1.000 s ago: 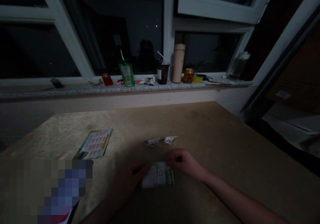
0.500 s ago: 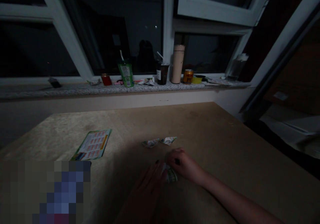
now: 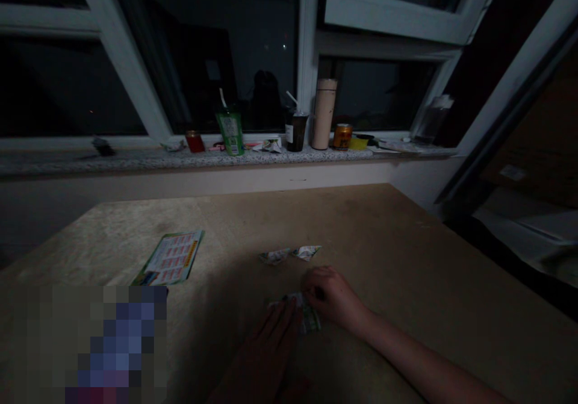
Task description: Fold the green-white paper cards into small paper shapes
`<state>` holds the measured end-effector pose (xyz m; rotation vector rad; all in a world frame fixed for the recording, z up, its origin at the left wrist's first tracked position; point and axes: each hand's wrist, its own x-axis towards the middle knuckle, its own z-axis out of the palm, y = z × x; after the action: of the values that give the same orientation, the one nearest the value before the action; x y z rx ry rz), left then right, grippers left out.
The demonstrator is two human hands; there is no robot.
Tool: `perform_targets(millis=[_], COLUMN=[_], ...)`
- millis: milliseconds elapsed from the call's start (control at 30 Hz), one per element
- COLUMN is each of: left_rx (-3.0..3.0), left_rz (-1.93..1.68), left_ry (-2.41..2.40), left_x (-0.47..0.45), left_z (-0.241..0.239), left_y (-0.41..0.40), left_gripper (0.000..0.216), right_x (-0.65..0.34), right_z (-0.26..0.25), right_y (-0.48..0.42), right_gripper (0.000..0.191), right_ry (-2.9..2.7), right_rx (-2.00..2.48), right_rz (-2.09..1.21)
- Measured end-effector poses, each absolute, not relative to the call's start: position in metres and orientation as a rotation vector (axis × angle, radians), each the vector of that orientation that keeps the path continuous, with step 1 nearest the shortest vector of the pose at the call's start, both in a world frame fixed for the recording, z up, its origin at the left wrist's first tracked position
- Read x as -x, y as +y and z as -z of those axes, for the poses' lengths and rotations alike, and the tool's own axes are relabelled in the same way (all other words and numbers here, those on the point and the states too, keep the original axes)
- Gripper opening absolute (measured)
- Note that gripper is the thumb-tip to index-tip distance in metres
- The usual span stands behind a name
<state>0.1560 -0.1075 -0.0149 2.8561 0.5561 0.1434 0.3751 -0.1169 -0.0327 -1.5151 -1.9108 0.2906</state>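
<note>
A small piece of printed paper [image 3: 311,320], white and green, lies on the table in front of me. My left hand [image 3: 268,347] rests flat over it with the fingers stretched out, hiding much of the sheet. At the paper's upper right edge, my right hand [image 3: 332,295] is closed, thumb and fingers pinched together on the corner. Just beyond the hands sit two small folded paper pieces, one on the left [image 3: 274,256] and one on the right [image 3: 307,252], nearly touching.
A printed sheet [image 3: 174,256] lies on the wooden table [image 3: 361,223] at the left, near a pixelated patch. Along the windowsill [image 3: 262,159] stand a green cup [image 3: 231,132], a dark cup with a straw [image 3: 296,132], a tall flask [image 3: 324,115] and an orange can [image 3: 342,137].
The paper now lies flatter and shows on both sides of my left fingers, which have spread over it. My right hand stays at its edge. The view has shifted slightly.
</note>
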Motion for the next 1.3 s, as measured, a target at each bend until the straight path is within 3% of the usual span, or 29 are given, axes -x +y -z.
perform_targets(millis=[133,267,700,800,1067,1300], left_rx=[-2.846,-2.824,-2.903,-2.925,-2.994,-2.998], left_rz=[-0.059,0.104,-0.073,-0.119,-0.344,-0.328], left_ry=[0.548,0.488,0.468,0.454,0.428,0.402], left_x=[-0.157,-0.159,-0.157,-0.155,-0.155,-0.151], left_z=[0.017,0.034,0.055,0.06,0.081,0.078], left_y=[-0.105,-0.099,-0.095,-0.095,-0.094,-0.093], left_gripper=[0.082,0.095,0.093,0.094,0.102,0.086], right_x=[-0.375,-0.374,-0.366,-0.356,-0.331,-0.326], right_z=[0.032,0.03,0.024,0.018,0.027,0.031], right_y=[-0.116,-0.117,-0.123,-0.13,-0.142,-0.137], right_gripper=[0.016,0.015,0.015,0.027,0.056,0.068], right_ry=[-1.9,-1.893,-1.874,-1.791,-1.534,-1.947], right_rx=[1.535,1.543,1.569,1.421,1.072,1.295], right_rz=[-0.281,-0.283,-0.275,-0.369,-1.016,-0.888])
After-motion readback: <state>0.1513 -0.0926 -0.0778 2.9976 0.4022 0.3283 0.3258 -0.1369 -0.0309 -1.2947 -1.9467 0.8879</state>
